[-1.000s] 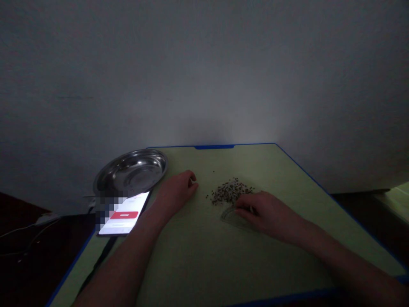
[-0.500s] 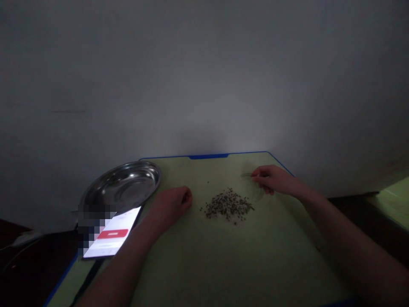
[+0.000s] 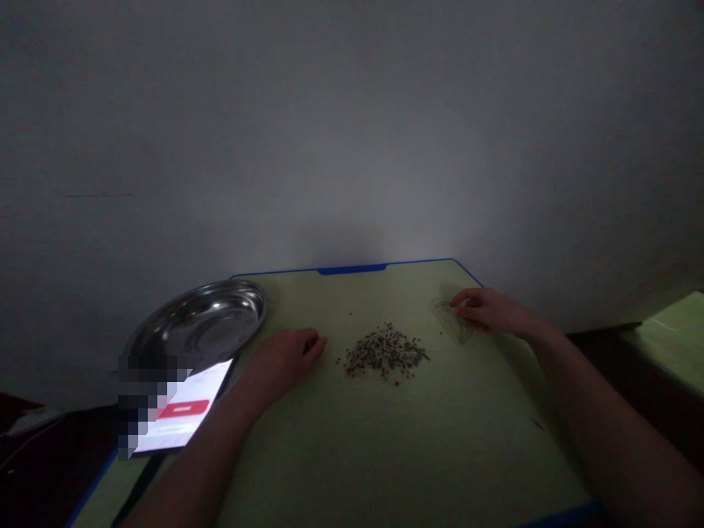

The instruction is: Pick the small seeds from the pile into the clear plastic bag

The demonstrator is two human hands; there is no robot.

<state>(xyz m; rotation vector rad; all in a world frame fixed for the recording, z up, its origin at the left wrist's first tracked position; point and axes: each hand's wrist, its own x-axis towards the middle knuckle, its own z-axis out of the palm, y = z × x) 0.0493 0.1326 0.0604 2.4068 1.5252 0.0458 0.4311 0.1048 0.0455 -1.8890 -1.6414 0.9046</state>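
My right hand [image 3: 484,309] is at the right side of the table, its thumb and fingers closed on the rim of a see-through container [image 3: 454,323], perhaps a plastic cup. The container is tilted close to the tabletop, and its exact shape is hard to make out. To its left lies a loose pile of mixed grains [image 3: 386,350], pale ones like rice among small dark round ones. My left hand [image 3: 291,356] rests on the table left of the pile, fingers curled in, with nothing visible in them.
A shiny metal basin [image 3: 220,323] stands at the table's left edge. In front of it lies a lit phone [image 3: 184,414], partly pixelated and beside my left forearm. The green table [image 3: 385,455] has a blue edge and meets a grey wall [image 3: 352,132].
My right hand has moved slightly right, and the clear container is now lower and steadier. A dark grain now shows beside it. My left hand stays curled; the whole view has shifted a little.
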